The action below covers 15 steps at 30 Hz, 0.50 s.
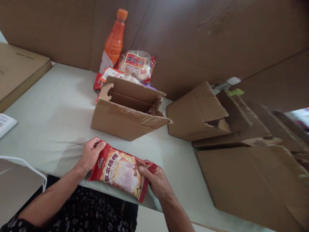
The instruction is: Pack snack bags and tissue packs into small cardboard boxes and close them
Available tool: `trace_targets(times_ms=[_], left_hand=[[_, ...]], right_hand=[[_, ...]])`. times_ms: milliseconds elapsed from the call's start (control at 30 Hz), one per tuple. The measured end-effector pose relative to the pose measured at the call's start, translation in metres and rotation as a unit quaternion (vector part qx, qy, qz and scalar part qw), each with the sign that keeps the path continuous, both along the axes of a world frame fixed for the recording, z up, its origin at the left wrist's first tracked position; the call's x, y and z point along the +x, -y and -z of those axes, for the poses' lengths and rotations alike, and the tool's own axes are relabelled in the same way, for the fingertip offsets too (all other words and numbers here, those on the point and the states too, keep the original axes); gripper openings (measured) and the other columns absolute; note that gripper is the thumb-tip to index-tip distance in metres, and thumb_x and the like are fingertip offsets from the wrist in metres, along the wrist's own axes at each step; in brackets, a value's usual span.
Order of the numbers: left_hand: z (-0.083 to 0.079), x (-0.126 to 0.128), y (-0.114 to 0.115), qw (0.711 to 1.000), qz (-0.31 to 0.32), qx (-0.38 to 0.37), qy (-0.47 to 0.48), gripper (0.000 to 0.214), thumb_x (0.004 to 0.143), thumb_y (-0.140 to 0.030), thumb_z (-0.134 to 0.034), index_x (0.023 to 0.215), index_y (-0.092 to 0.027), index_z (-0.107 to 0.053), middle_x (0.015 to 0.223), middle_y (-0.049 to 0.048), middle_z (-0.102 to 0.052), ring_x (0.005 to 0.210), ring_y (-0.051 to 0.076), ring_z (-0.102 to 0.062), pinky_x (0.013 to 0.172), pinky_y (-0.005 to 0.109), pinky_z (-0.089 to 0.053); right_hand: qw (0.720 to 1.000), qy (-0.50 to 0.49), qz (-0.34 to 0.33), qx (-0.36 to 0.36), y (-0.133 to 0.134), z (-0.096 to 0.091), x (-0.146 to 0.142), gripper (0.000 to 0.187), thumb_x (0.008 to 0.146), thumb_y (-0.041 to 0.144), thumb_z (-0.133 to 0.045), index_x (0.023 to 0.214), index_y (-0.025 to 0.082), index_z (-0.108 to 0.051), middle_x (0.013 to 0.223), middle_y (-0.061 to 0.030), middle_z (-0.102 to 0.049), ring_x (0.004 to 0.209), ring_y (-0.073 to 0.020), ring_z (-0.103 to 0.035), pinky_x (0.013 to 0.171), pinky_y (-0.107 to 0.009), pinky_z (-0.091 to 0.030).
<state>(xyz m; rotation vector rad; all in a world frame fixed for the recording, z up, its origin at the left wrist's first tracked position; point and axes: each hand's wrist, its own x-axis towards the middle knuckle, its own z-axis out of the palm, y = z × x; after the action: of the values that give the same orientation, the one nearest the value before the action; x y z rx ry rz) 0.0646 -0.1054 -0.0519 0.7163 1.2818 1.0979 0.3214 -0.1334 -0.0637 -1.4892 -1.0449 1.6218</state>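
Note:
A red snack bag [124, 170] with printed characters and pictures of nuts on its front is held level above the table's front edge. My left hand [90, 153] grips its upper left corner, thumb on top. At the other end, my right hand [155, 178] pinches the right side, its thumb lying across the printed front. Just beyond the bag stands a small open cardboard box [127, 119], its flaps up; what is at its bottom is hidden.
Behind the box are an orange drink bottle [113, 43], a clear-and-red snack bag [136, 64] and other packets. Several cardboard boxes [248, 180] line the right side. A flat carton [21, 71] lies at the left, with a white object [6, 125] and white cable [26, 162] nearer.

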Motion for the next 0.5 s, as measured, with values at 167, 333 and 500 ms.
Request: trace_targets(times_ms=[167,333,500], left_hand=[[-0.009,-0.006,0.002,0.999,0.037,0.012,-0.029,0.036,0.074,-0.053,-0.068,0.070,-0.019,-0.054,0.057,-0.0064,-0.052,0.051,0.009,-0.043,0.050,0.021,-0.036],[-0.030,-0.002,0.012,0.992,0.074,0.067,-0.075,0.030,0.077,-0.045,-0.067,0.066,-0.019,-0.058,0.056,-0.0050,-0.052,0.053,0.010,-0.044,0.051,0.022,-0.036],[-0.065,-0.022,0.011,0.966,0.070,0.202,-0.143,0.023,0.090,-0.038,-0.058,0.086,-0.019,-0.069,0.086,0.0042,-0.073,0.079,0.018,-0.066,0.075,0.027,-0.051]], right_hand=[[0.965,0.185,-0.137,0.124,-0.030,-0.048,0.016,0.058,0.067,0.056,-0.080,0.115,0.024,-0.070,0.119,-0.0118,-0.073,0.102,-0.0293,-0.067,0.090,-0.040,-0.052],[0.848,0.314,-0.404,0.137,-0.046,-0.082,-0.031,0.044,0.062,0.032,-0.082,0.104,0.022,-0.074,0.094,-0.0055,-0.076,0.083,-0.0237,-0.067,0.075,-0.030,-0.051],[0.868,0.235,-0.425,0.105,-0.047,-0.101,-0.017,0.013,0.069,0.030,-0.075,0.076,0.019,-0.071,0.066,0.0008,-0.068,0.057,-0.0139,-0.059,0.048,-0.019,-0.040]])
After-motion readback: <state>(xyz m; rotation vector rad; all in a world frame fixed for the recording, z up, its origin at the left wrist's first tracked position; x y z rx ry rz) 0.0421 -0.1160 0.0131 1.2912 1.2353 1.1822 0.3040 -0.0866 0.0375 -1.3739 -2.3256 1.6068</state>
